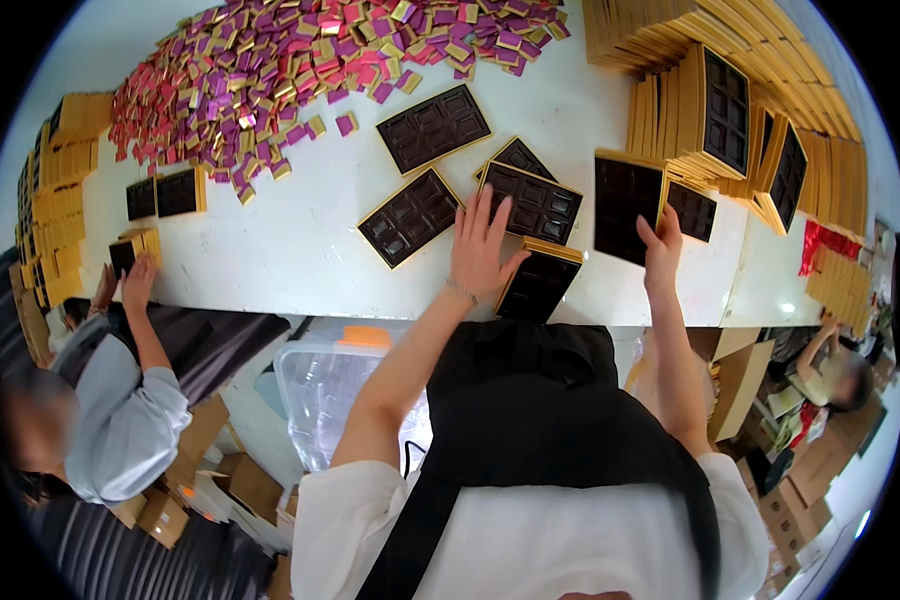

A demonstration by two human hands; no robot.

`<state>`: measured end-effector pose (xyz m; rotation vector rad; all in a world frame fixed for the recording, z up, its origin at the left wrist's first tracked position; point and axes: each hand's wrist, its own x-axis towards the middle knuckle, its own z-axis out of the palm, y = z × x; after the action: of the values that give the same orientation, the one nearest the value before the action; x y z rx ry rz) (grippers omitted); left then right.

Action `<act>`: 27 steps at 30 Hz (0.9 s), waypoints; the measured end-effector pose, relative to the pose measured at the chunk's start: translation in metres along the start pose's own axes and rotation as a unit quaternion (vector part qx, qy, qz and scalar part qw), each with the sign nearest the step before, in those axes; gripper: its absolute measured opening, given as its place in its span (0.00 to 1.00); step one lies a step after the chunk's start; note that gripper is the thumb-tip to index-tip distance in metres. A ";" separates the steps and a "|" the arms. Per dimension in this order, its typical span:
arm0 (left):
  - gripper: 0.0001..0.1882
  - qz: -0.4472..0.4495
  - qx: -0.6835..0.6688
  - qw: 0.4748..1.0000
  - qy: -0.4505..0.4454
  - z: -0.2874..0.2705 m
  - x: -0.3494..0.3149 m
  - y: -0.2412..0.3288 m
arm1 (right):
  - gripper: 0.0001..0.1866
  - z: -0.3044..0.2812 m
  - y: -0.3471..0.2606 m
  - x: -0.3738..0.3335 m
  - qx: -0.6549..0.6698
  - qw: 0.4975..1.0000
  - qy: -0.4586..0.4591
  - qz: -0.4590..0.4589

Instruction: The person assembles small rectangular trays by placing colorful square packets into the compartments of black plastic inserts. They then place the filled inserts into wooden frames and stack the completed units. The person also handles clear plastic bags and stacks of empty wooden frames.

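Observation:
My right hand (660, 243) grips the right edge of a gold-edged box with a dark brown tray face (625, 212), tilted up above the table. My left hand (482, 252) has its fingers spread, with the fingertips on or just over the near-left part of another gold-edged box (535, 203). That box overlaps one more dark tray box (522, 158) behind it. Nearest me, a tilted box (538, 285) stands at the table edge beside my left thumb. Two further boxes lie flat: one (410, 218) left of my left hand, another (434, 128) farther back.
A large heap of small purple, red and gold wrapped pieces (300, 75) covers the back left. Gold boxes (685, 110) are stacked at the right, with more stacks (65, 210) at far left. Another person (120, 420) handles a box at left. A clear plastic bin (335, 400) sits below the table edge.

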<state>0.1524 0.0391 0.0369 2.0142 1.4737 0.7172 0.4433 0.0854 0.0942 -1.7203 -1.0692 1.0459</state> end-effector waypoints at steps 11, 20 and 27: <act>0.28 -0.025 0.081 0.995 -0.060 0.044 -0.013 0.041 | 0.27 -0.055 0.040 -0.006 -0.416 0.887 -0.164 -0.119; 0.46 -0.322 0.069 0.933 0.144 0.075 -0.066 0.089 | 0.24 -0.092 0.134 0.044 -0.242 0.858 -0.452 0.013; 0.43 -0.678 0.053 0.653 0.334 0.061 -0.205 0.039 | 0.22 -0.086 0.156 0.027 -0.378 0.833 -0.337 -0.222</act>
<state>0.1679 -0.1743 -0.0009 0.1242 2.8030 0.6146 0.5673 0.0473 -0.0303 -1.5162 -2.4730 0.9944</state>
